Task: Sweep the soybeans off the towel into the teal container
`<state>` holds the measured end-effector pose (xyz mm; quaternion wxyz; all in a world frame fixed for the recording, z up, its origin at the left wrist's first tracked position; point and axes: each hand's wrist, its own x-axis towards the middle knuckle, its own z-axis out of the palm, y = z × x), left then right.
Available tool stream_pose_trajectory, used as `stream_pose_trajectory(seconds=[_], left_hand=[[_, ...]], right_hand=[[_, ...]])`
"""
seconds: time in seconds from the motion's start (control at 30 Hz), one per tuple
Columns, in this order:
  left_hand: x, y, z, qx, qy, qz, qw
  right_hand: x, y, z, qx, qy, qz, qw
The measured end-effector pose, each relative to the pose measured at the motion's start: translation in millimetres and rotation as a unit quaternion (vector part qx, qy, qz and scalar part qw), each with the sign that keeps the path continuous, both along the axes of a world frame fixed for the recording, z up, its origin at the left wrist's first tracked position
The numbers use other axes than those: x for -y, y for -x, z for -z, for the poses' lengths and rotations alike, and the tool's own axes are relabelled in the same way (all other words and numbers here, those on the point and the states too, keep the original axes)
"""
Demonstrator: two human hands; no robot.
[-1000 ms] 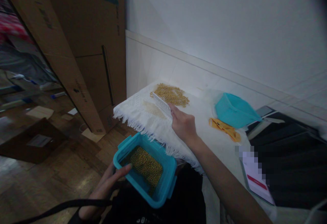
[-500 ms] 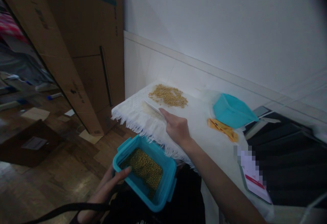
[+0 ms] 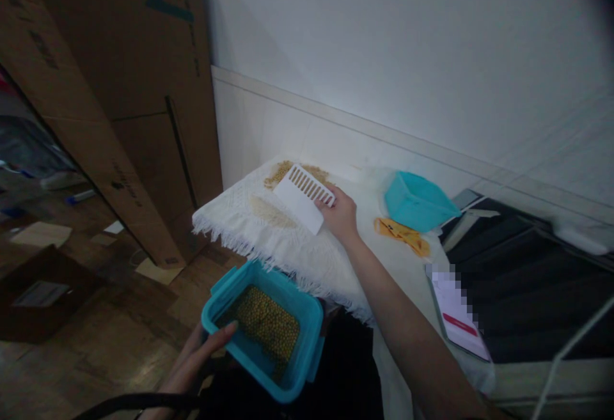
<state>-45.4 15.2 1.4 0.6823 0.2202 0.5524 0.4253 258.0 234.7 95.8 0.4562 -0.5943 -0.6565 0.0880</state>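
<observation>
- The left hand (image 3: 204, 353) is clamped on the tub (image 3: 309, 337), thumb over the near rim; the fingers underneath are hidden.
- The right hand (image 3: 341, 212) pinches the slotted plate (image 3: 300, 202) at its right end, beside the slots, thumb on top.
- The tub sits tilted over the lap, just below the fringed edge of the cloth (image 3: 230, 209), with beans (image 3: 268, 324) spread across its bottom.
- The slotted plate is over the cloth and hides part of the bean pile (image 3: 281, 174); whether it touches the cloth, I cannot tell.
- The tub looks like stiff, smooth plastic, probably light in itself, with the beans adding some weight; the rim or the side tabs should give the surest hold.
- The slotted plate seems thin, light and fairly rigid; its solid end offers a flat hold, while the narrow bars may flex.
- The beans are likely hard, dry and quick to roll, so a steep tilt could spill them.
- Pale grains (image 3: 271, 211) lie on the cloth between bean pile and fringe; they look fine and easily scattered.
- Farther right on the table are a blue bin (image 3: 417, 199), a yellow strip (image 3: 400, 234) and a phone (image 3: 458, 318).
- Behind is a white wall (image 3: 407, 36); at left, a tall carton (image 3: 153, 55) stands on the wooden floor (image 3: 144, 324).
</observation>
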Motion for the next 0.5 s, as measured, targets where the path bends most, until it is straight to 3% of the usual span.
stream_pose_trajectory(seconds=[0.2,0.5], left_hand=[[-2.4,-2.7,9.3,-0.006,0.015,-0.006,1.000],[-3.8,2.7,24.7,0.009,0.027,-0.011,1.000]], right_hand=[[-26.3,-3.9,0.2,-0.009,0.042,0.042,0.998],[-18.1,-73.2,7.9,-0.011,0.045,0.114,0.992]])
